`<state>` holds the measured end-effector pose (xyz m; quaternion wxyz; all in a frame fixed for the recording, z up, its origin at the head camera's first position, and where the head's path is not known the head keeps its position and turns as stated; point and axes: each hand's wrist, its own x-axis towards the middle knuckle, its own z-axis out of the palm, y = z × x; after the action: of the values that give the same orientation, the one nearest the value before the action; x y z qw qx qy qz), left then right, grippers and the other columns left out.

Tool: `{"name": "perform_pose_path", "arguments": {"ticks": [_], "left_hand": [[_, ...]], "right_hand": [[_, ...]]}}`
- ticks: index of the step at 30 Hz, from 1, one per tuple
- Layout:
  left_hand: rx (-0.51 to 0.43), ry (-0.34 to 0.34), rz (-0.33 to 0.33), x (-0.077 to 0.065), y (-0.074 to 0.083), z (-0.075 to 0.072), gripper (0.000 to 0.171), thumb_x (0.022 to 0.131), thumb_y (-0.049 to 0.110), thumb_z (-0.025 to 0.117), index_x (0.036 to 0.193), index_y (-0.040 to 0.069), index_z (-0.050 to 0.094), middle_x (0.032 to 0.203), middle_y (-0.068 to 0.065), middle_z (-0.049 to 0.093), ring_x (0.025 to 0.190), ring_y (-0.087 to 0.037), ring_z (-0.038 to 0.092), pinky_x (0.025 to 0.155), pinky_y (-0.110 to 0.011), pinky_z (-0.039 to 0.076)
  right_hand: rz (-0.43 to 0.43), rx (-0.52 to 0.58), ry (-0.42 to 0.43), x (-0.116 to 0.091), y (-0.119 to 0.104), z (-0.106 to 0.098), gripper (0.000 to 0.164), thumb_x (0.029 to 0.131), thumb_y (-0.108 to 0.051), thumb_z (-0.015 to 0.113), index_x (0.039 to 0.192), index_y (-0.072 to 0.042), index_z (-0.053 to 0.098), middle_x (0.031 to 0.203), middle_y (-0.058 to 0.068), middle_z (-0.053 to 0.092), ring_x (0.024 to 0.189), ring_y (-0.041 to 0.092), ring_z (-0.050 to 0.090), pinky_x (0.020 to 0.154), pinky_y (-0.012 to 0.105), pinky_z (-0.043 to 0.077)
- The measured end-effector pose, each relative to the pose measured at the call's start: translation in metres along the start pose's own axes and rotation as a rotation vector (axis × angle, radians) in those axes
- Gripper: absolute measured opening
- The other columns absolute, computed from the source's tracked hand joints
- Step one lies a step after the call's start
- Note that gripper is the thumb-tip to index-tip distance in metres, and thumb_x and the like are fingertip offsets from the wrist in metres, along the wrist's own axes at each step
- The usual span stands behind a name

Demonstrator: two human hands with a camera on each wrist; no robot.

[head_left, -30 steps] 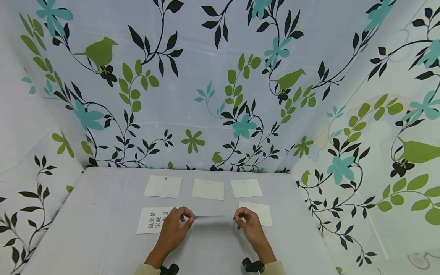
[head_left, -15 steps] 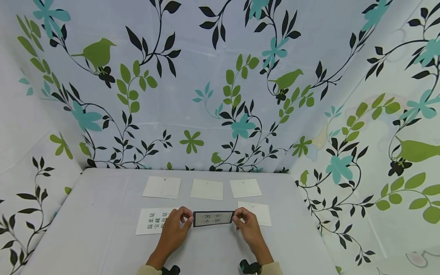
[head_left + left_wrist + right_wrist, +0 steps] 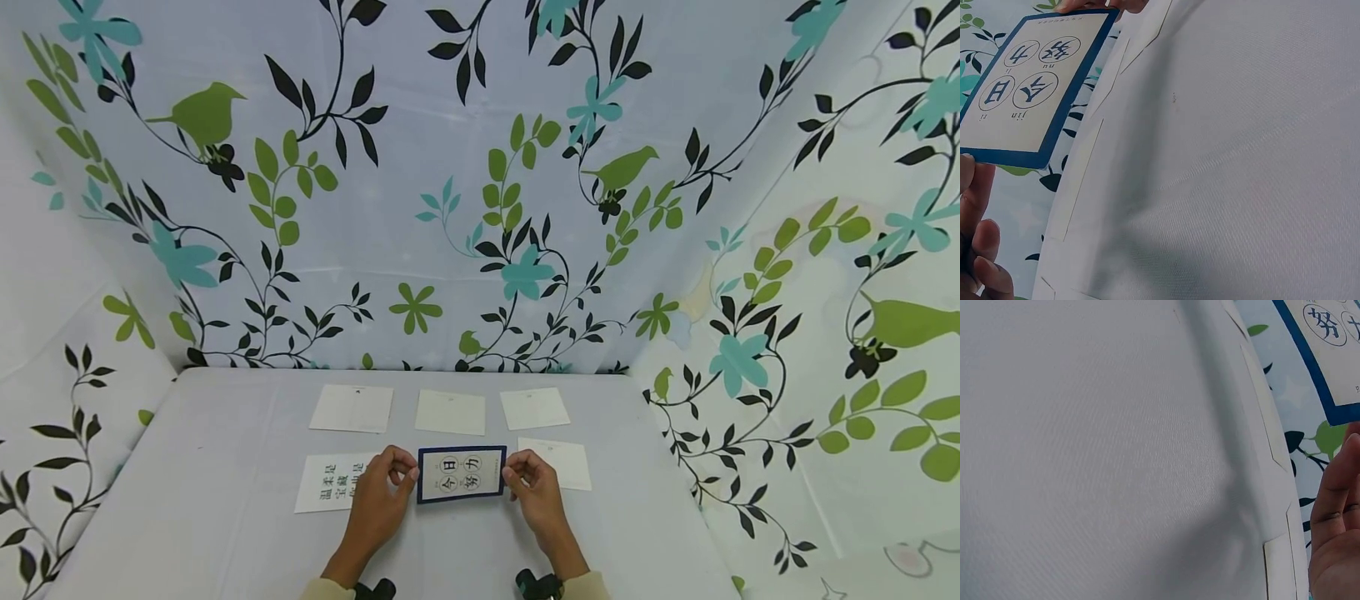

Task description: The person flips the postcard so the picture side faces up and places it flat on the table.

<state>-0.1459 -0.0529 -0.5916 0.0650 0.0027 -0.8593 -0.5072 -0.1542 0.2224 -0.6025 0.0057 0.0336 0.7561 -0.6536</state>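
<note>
A cream card with a blue border (image 3: 461, 475) is held up above the table, its face with circled Chinese characters toward the head camera. My left hand (image 3: 381, 497) pinches its left edge between thumb and fingers, and my right hand (image 3: 537, 493) pinches the right edge. In the left wrist view the card (image 3: 1029, 87) shows small pinyin beside the characters. Just one corner of the card (image 3: 1329, 356) enters the right wrist view. Beneath my left hand lies a white card with black characters (image 3: 330, 483), partly covered. A blank-looking card (image 3: 566, 465) lies behind my right hand.
Three pale cards lie in a back row: a left card (image 3: 351, 408), a middle card (image 3: 450, 412) and a right card (image 3: 535, 408). The white table (image 3: 202, 492) meets a patterned cloth backdrop (image 3: 420, 208) at its far edge.
The card was edge-on in my left hand with my right hand apart from it. My right hand has since pinched its other edge, and the card has tilted until its face shows.
</note>
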Motion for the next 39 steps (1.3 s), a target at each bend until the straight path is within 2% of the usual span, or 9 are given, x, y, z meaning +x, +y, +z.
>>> {"name": "perform_pose_path", "arguments": {"ticks": [5, 9, 12, 16, 21, 26, 33, 39], "left_hand": [[0.021, 0.054, -0.002, -0.0001, 0.0007, 0.0008, 0.014, 0.097, 0.012, 0.076, 0.106, 0.019, 0.068, 0.093, 0.007, 0.071, 0.085, -0.012, 0.054, 0.08, -0.029, 0.043], [0.009, 0.122, -0.005, -0.0013, 0.0012, 0.0019, 0.012, 0.095, 0.013, 0.079, 0.102, 0.019, 0.072, 0.088, 0.007, 0.074, 0.084, -0.014, 0.055, 0.079, -0.03, 0.042], [-0.009, 0.147, -0.016, -0.002, 0.0018, 0.0029, 0.011, 0.095, 0.013, 0.08, 0.101, 0.02, 0.074, 0.087, 0.008, 0.074, 0.084, -0.015, 0.056, 0.08, -0.031, 0.042], [-0.02, 0.147, -0.037, -0.0018, 0.0021, 0.0039, 0.009, 0.094, 0.014, 0.08, 0.099, 0.021, 0.076, 0.086, 0.008, 0.075, 0.084, -0.015, 0.056, 0.081, -0.031, 0.041], [-0.005, 0.141, -0.05, -0.0011, 0.0014, 0.0054, 0.009, 0.093, 0.015, 0.082, 0.1, 0.021, 0.079, 0.086, 0.007, 0.077, 0.083, -0.015, 0.054, 0.079, -0.031, 0.039], [0.005, 0.124, -0.06, -0.0021, -0.0008, 0.0069, 0.017, 0.09, 0.016, 0.084, 0.106, 0.021, 0.081, 0.087, 0.007, 0.08, 0.081, -0.017, 0.052, 0.076, -0.032, 0.035], [0.019, 0.11, -0.042, -0.0031, -0.0045, 0.0081, 0.027, 0.087, 0.013, 0.086, 0.112, 0.022, 0.08, 0.089, 0.009, 0.08, 0.081, -0.018, 0.054, 0.075, -0.031, 0.035], [0.027, 0.085, -0.064, -0.0024, -0.007, 0.0086, 0.031, 0.086, 0.01, 0.085, 0.114, 0.022, 0.08, 0.086, 0.01, 0.079, 0.078, -0.015, 0.051, 0.075, -0.03, 0.036]], "right_hand": [[0.006, 0.013, 0.046, -0.0004, -0.0001, 0.0034, 0.017, 0.099, -0.012, 0.074, 0.112, -0.003, 0.066, 0.099, 0.008, 0.068, 0.084, 0.015, 0.065, 0.067, 0.027, 0.056], [0.015, 0.03, 0.068, -0.0004, -0.0003, 0.006, 0.02, 0.099, -0.011, 0.075, 0.113, 0.0, 0.067, 0.099, 0.008, 0.07, 0.082, 0.014, 0.065, 0.066, 0.028, 0.056], [0.026, 0.049, 0.085, -0.0004, -0.0009, 0.0074, 0.02, 0.098, -0.011, 0.076, 0.112, 0.001, 0.068, 0.098, 0.008, 0.07, 0.081, 0.015, 0.066, 0.065, 0.027, 0.055], [0.049, 0.067, 0.117, -0.0005, -0.0009, 0.0084, 0.019, 0.096, -0.01, 0.078, 0.111, -0.001, 0.07, 0.099, 0.009, 0.071, 0.08, 0.016, 0.067, 0.065, 0.027, 0.055], [0.061, 0.028, 0.159, -0.0009, 0.0017, 0.0089, 0.017, 0.096, -0.012, 0.078, 0.11, -0.004, 0.072, 0.1, 0.01, 0.072, 0.08, 0.017, 0.069, 0.066, 0.028, 0.057], [0.065, -0.003, 0.186, -0.0019, 0.0024, 0.0092, 0.015, 0.097, -0.014, 0.078, 0.109, -0.007, 0.074, 0.101, 0.011, 0.074, 0.08, 0.019, 0.069, 0.067, 0.028, 0.059], [0.067, -0.019, 0.18, -0.0025, 0.0045, 0.0084, 0.016, 0.095, -0.009, 0.077, 0.111, -0.009, 0.076, 0.102, 0.011, 0.073, 0.081, 0.017, 0.069, 0.067, 0.028, 0.059], [0.064, -0.042, 0.163, -0.0036, 0.0083, 0.0079, 0.02, 0.094, -0.006, 0.077, 0.114, -0.01, 0.077, 0.103, 0.012, 0.073, 0.083, 0.016, 0.069, 0.069, 0.027, 0.06]]}}
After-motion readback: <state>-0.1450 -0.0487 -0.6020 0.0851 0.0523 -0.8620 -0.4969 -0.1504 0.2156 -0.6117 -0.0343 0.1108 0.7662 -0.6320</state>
